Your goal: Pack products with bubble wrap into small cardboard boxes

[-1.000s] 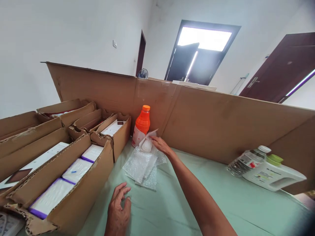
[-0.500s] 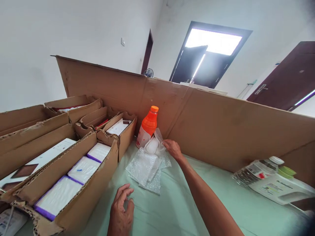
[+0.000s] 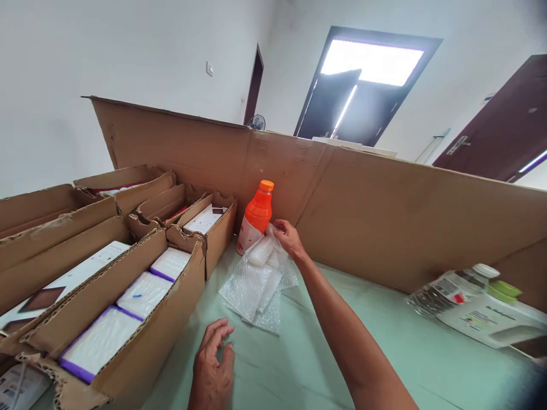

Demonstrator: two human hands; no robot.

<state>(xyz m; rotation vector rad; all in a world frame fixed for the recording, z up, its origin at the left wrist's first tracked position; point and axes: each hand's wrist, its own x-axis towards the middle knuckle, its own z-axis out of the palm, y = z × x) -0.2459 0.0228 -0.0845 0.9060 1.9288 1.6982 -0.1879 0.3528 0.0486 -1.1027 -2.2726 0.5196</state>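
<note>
A loose pile of clear bubble wrap pieces [image 3: 250, 287] lies on the pale green surface, its upper part bunched against the orange bottle [image 3: 259, 209]. At the pile's upper right, my right hand [image 3: 289, 238] has its fingers closed on the edge of the bubble wrap. The bottle stands upright beside those fingers, with an orange cap and a pale label; bubble wrap hides part of its base. Nearer to me, my left hand [image 3: 213, 361] hovers or rests low over the surface, fingers curved and apart, holding nothing.
Open cardboard boxes on the left hold white packs with purple edges [image 3: 139, 296] and white printed boxes [image 3: 205, 219]. A tall cardboard panel [image 3: 384, 210] closes off the back. At right lie a clear plastic bottle [image 3: 455, 290] and a white jug [image 3: 491, 322].
My right hand has moved slightly up and left, and the bunched upper bubble wrap has shifted with it. My left hand stays nearly in place.
</note>
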